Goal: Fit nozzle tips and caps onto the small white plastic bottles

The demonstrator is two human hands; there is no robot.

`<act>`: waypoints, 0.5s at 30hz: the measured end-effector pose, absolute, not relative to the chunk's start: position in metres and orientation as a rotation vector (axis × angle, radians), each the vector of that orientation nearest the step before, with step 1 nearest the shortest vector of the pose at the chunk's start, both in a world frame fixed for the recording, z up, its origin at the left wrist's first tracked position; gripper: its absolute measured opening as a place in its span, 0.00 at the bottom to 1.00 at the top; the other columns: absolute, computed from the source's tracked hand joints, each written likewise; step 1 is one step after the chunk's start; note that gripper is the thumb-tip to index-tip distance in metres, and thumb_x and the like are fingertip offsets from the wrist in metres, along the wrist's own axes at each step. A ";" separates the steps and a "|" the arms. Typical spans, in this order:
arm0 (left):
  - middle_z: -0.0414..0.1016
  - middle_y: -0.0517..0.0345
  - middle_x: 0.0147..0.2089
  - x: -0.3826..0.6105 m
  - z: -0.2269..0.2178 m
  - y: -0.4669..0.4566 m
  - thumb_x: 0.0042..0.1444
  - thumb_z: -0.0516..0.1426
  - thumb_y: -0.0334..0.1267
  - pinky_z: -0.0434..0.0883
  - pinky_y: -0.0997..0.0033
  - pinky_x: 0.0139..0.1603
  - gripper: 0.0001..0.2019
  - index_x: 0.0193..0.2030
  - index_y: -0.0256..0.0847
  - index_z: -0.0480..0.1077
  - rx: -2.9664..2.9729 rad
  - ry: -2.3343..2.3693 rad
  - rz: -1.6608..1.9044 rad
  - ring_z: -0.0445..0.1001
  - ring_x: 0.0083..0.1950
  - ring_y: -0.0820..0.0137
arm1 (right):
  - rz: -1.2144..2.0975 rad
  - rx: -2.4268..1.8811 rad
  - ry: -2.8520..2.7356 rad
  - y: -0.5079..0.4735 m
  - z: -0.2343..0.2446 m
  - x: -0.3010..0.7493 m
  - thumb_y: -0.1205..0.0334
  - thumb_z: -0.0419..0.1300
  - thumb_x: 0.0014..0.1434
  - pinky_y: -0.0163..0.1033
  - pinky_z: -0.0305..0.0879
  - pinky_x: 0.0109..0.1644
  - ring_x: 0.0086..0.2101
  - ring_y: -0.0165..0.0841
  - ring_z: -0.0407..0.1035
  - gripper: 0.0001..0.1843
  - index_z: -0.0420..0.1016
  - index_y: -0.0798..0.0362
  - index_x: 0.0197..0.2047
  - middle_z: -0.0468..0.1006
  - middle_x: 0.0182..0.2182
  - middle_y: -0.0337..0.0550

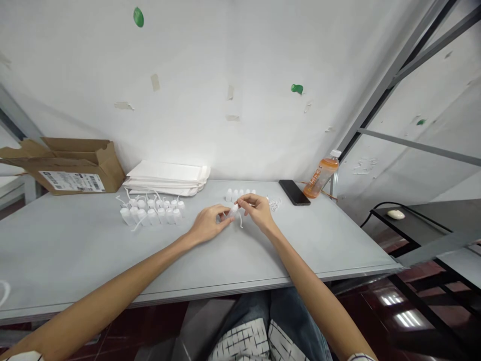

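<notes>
Although fingers hide much of it, the small white plastic bottle (pixel 233 210) shows between the two hands, its long axis seeming to tilt from lower left up to upper right, with a thin white cord (pixel 240 221) hanging just below it. The right hand (pixel 257 211) is the nearer of the two, its thumb and forefinger curled in a narrow pinch that appears to have hold of the bottle's upper end. The left hand (pixel 209 224) comes in from the opposite side, its fingers nearly closed and bunched against the lower end, though how firmly they bear there cannot be told from this view. Just behind the held bottle stands a short row of small white bottles (pixel 235 195), and a little tangle of white cord loops (pixel 275 204) lies to its right. Farther to its left, a cluster of corded white bottles (pixel 150 213) sits on the grey table (pixel 63 245), with a stack of white paper sleeves (pixel 167 176) and an opened cardboard box (pixel 71 168) beyond. Well behind it to the right lie a black smartphone (pixel 295 192) and an orange drink bottle (pixel 321 174).
</notes>
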State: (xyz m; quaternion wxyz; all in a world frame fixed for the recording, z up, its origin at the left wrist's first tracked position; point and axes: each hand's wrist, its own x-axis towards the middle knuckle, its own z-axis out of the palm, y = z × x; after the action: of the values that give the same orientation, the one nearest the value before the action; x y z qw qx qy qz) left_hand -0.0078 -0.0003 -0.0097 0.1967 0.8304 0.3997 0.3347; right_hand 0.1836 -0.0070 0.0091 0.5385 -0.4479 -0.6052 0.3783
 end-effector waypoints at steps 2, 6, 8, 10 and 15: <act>0.81 0.57 0.35 -0.008 -0.010 0.000 0.61 0.56 0.50 0.69 0.71 0.31 0.16 0.43 0.44 0.78 2.324 1.127 0.960 0.75 0.32 0.68 | 0.859 -1.089 -1.455 -0.008 0.009 0.182 0.48 0.64 0.53 0.34 0.65 0.27 0.34 0.35 0.73 0.15 0.76 0.53 0.29 0.80 0.33 0.46; 0.81 0.56 0.37 -0.010 -0.009 0.001 0.60 0.56 0.50 0.69 0.70 0.30 0.15 0.43 0.43 0.78 2.364 1.151 1.013 0.75 0.30 0.68 | 0.814 -1.120 -1.514 -0.012 0.009 0.179 0.43 0.65 0.53 0.36 0.63 0.26 0.25 0.31 0.69 0.20 0.71 0.52 0.26 0.75 0.24 0.41; 0.80 0.56 0.38 -0.010 -0.009 0.000 0.60 0.56 0.50 0.69 0.70 0.31 0.15 0.43 0.43 0.77 2.388 1.158 1.043 0.74 0.31 0.69 | 0.826 -1.136 -1.536 -0.014 0.009 0.178 0.41 0.66 0.53 0.36 0.61 0.26 0.20 0.29 0.65 0.23 0.68 0.51 0.25 0.71 0.19 0.36; 0.79 0.56 0.38 -0.010 -0.009 -0.001 0.61 0.56 0.49 0.68 0.70 0.30 0.14 0.43 0.44 0.77 2.396 1.175 1.072 0.73 0.30 0.70 | 0.824 -1.165 -1.553 -0.016 0.009 0.177 0.39 0.65 0.53 0.36 0.59 0.25 0.18 0.28 0.63 0.24 0.66 0.50 0.24 0.69 0.17 0.35; 0.79 0.57 0.41 -0.011 -0.006 -0.003 0.62 0.55 0.48 0.68 0.70 0.31 0.14 0.45 0.44 0.77 2.402 1.178 1.104 0.71 0.28 0.72 | 0.819 -1.204 -1.631 -0.016 0.007 0.179 0.39 0.59 0.59 0.35 0.56 0.25 0.19 0.27 0.61 0.26 0.65 0.51 0.22 0.69 0.18 0.36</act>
State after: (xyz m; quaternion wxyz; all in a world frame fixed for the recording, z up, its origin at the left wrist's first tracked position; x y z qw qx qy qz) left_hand -0.0114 -0.0032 -0.0061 0.1234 0.8235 0.4039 0.3787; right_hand 0.1786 -0.0156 0.0072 0.4596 -0.4891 -0.6625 0.3326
